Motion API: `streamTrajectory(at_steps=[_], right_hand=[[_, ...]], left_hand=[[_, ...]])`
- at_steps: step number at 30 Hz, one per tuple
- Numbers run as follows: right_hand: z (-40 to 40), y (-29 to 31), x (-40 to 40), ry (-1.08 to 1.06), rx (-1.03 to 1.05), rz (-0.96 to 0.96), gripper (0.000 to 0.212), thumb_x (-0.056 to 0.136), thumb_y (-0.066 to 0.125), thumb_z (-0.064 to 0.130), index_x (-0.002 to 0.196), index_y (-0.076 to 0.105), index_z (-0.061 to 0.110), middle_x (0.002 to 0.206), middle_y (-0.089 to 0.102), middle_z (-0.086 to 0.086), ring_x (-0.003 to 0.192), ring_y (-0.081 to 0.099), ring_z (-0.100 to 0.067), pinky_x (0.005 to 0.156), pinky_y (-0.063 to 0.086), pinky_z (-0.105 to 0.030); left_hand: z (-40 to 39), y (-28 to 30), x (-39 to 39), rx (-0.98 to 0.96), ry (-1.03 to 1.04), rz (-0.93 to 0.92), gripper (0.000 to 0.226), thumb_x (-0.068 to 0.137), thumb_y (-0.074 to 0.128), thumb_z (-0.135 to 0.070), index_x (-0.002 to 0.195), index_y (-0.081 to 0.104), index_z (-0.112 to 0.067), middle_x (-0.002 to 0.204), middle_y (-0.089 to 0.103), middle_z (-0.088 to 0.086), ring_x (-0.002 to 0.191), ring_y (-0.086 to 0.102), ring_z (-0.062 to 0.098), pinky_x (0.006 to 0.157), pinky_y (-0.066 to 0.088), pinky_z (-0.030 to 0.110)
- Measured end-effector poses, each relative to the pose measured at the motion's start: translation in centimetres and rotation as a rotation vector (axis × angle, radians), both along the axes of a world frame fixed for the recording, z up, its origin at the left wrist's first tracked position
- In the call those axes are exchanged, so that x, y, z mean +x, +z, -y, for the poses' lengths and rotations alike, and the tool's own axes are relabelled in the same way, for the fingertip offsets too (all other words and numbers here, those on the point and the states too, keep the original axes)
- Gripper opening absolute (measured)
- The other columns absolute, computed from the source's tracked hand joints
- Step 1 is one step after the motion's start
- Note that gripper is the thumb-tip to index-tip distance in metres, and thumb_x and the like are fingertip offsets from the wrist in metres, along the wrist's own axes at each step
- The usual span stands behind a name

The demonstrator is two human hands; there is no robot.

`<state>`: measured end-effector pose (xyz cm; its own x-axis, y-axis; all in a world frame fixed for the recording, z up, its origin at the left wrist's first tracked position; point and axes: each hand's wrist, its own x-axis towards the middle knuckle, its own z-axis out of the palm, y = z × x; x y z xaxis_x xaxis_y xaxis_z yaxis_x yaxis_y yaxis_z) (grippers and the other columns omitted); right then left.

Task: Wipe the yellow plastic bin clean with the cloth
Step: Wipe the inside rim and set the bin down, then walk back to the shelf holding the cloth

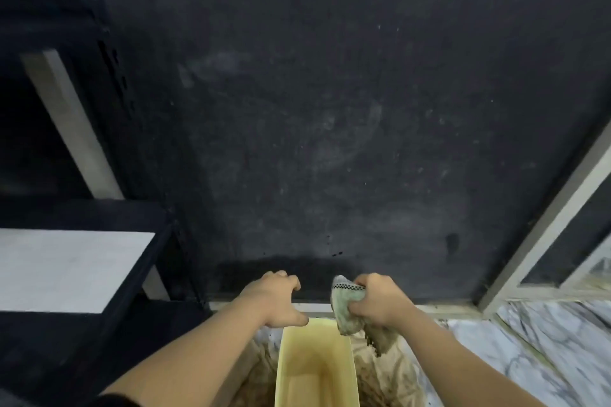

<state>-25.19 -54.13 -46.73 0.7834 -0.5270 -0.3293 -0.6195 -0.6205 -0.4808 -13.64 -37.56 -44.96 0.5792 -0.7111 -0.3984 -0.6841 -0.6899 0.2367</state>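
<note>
The yellow plastic bin (315, 370) sits just below both hands, looking light, stiff and likely to slide. The left hand (274, 299), fingers curled and empty, hovers at its far rim; the right hand (377, 301) clutches the soft, limp cloth (347, 311).

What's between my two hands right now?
In the head view, nothing solid: between the left hand and the right hand holding the cloth, only the dark wall shows.
</note>
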Motion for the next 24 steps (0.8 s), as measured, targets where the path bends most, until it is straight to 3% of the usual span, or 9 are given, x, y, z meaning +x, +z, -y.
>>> streamTrajectory(at_steps=[7, 15, 24], right_hand=[[-1.8, 15.3, -0.6, -0.002, 0.027, 0.014, 0.02, 0.066, 0.06, 0.025, 0.085, 0.059, 0.021, 0.083, 0.065, -0.001, 0.076, 0.064, -0.021, 0.065, 0.052, -0.031], [-4.7, 32.1, -4.3, -0.003, 0.024, 0.051, 0.028, 0.065, 0.06, 0.026, 0.093, 0.062, 0.021, 0.088, 0.066, 0.001, 0.081, 0.063, -0.018, 0.071, 0.053, -0.032], [-5.7, 41.4, -6.5, 0.028, -0.022, 0.146, 0.009, 0.067, 0.059, 0.029, 0.074, 0.058, 0.024, 0.077, 0.063, 0.002, 0.077, 0.062, -0.019, 0.066, 0.049, -0.03]], left_hand=[[-2.2, 15.0, -0.6, -0.003, 0.034, -0.017, 0.07, 0.073, 0.059, -0.048, 0.135, 0.039, -0.024, 0.141, 0.041, -0.003, 0.13, 0.037, 0.018, 0.102, 0.041, 0.037], [-5.2, 32.2, -4.0, -0.003, -0.002, -0.003, 0.073, 0.071, 0.06, -0.053, 0.135, 0.039, -0.025, 0.139, 0.043, -0.003, 0.128, 0.038, 0.019, 0.102, 0.042, 0.04], [-6.4, 41.2, -6.0, -0.032, -0.005, 0.036, 0.077, 0.07, 0.059, -0.056, 0.136, 0.037, -0.024, 0.14, 0.041, 0.0, 0.129, 0.038, 0.021, 0.104, 0.04, 0.041]])
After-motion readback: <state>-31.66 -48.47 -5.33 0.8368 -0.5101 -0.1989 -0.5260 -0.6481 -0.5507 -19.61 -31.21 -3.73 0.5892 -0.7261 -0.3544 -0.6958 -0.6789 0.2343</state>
